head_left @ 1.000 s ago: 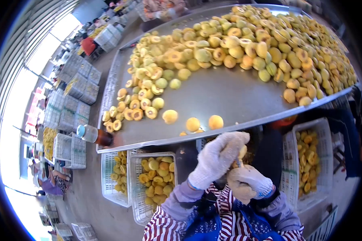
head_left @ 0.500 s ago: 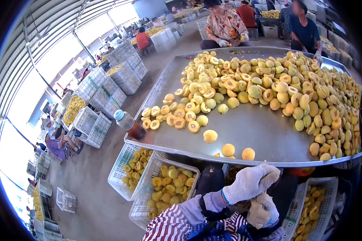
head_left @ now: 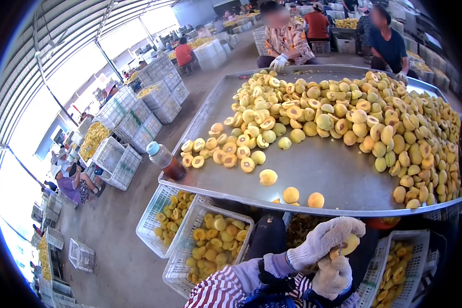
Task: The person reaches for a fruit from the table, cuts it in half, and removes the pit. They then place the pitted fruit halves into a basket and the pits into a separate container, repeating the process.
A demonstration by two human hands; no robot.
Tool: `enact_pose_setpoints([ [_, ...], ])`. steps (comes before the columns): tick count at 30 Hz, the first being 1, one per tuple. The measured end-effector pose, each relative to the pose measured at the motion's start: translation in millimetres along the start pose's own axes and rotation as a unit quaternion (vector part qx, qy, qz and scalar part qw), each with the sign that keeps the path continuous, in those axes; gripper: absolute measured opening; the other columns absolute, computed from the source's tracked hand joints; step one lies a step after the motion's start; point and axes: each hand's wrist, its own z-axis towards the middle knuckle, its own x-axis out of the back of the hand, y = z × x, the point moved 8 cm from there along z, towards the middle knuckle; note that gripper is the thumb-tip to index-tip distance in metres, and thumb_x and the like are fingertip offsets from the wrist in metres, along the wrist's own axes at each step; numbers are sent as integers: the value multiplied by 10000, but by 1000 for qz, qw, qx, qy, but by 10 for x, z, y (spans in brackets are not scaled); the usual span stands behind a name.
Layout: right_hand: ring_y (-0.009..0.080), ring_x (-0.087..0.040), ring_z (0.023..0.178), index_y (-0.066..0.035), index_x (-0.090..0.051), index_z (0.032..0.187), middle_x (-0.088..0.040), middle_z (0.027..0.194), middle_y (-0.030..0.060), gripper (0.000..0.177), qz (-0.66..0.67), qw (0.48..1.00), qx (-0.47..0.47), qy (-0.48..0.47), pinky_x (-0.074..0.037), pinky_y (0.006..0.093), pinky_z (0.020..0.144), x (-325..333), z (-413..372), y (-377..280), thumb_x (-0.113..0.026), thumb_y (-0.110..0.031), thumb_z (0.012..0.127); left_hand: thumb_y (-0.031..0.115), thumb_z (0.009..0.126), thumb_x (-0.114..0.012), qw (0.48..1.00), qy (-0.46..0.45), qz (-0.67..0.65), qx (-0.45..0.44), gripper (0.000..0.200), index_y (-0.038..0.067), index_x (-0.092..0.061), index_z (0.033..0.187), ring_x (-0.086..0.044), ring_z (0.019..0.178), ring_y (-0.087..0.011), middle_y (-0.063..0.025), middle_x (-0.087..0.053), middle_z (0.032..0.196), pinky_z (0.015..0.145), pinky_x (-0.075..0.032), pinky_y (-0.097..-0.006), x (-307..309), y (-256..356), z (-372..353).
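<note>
My left hand (head_left: pixel 323 240), in a pale knit glove, is closed on a yellow peach half (head_left: pixel 350 245), which shows between its fingertips. Just below, my right hand (head_left: pixel 332 277) wears a similar glove, its fingers curled close against the fruit. A small brownish piece shows between the hands; what my right fingers grip is hidden. Both hands are over my lap, in front of the near edge of a metal table (head_left: pixel 313 174). A large heap of peach halves (head_left: pixel 339 108) covers much of the tabletop, and a few peaches (head_left: pixel 291 194) lie near that edge.
A bottle of reddish-brown liquid (head_left: pixel 166 161) stands at the table's left corner. White crates of peach halves (head_left: pixel 220 244) stand below on the left, another crate (head_left: pixel 403 267) on the right. Two people sit across the table. Stacked crates (head_left: pixel 133 120) and more people are farther off.
My hands have parted slightly, bringing the peach half into view between them. Across the table, the person in the patterned shirt has brought a gloved hand to the table's edge.
</note>
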Motion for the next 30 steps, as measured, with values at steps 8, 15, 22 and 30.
enact_pose_setpoints([
  [8, 162, -390, 329, -51, -485, 844, -362, 455, -20, 310, -145, 937, -74, -308, -336, 323, 343, 31, -91, -96, -462, -345, 940, 544, 983, -480, 938, 174, -298, 32, 603, 17, -528, 1273, -649, 1013, -224, -136, -613, 1184, 809, -587, -374, 262, -190, -140],
  [15, 119, -243, 255, -87, -449, 770, -295, 393, -19, 294, -110, 946, -195, -236, -194, 283, 279, 34, -61, -69, -370, -270, 986, 254, 891, -661, 535, 401, 742, -53, 216, 151, -683, 1080, -639, 1009, -307, -86, -648, 1176, 830, -534, -404, 1634, 433, -1012],
  [22, 104, -536, 635, -55, -556, 864, -566, 766, 25, 164, -504, 852, -3, -142, -419, 224, 561, -195, 104, -127, -577, -200, 938, 357, 835, -664, 673, 297, 672, 77, 280, 236, -675, 1087, -552, 1160, -297, -68, -581, 1186, 934, -481, -434, 1880, -213, -11],
  [30, 96, -452, 437, -74, -536, 880, -523, 646, 15, 157, -472, 879, -22, -53, -346, 222, 392, 0, 127, -247, -563, -208, 959, 370, 809, -666, 643, 225, 680, 271, 296, 231, -657, 1070, -530, 1184, -287, -71, -558, 1184, 931, -491, -452, 2336, -690, 609],
])
